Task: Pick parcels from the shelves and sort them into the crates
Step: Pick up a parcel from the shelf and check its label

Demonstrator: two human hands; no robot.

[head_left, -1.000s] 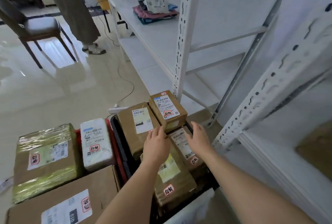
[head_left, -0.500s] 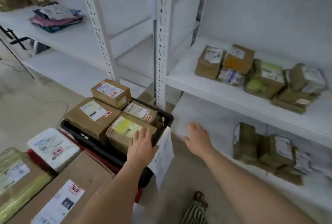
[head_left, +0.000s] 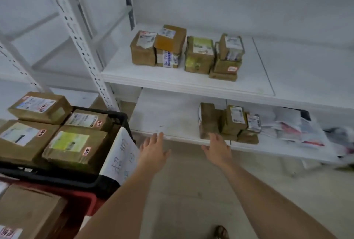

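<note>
Left hand (head_left: 153, 152): fingers straight and loosely spread, palm down, holding nothing. It is in the air before the front edge of the lower shelf (head_left: 172, 116), just right of the paper sign (head_left: 120, 158).

Right hand (head_left: 218, 149): fingers likewise straight and spread, holding nothing. Its fingertips lie at the shelf edge, just in front of the lower parcels (head_left: 228, 121); contact cannot be confirmed.

Containers, left to right:
- Red crate (head_left: 84, 200): lower left, holds a large cardboard box (head_left: 28, 213) with a label at its near corner.
- Black crate (head_left: 116, 118): sits above the red crate and is filled with four brown parcels (head_left: 74, 144), each with a white or yellow-green label and a small red-and-white sticker. The handwritten paper sign hangs over its right rim.
- Upper shelf (head_left: 153, 77): a cluster of brown parcels (head_left: 187, 52), some stacked two or three high.
- Lower shelf: a group of brown parcels, some standing on edge, with a blurred pile of white mail bags (head_left: 291, 127) to their right.
</note>
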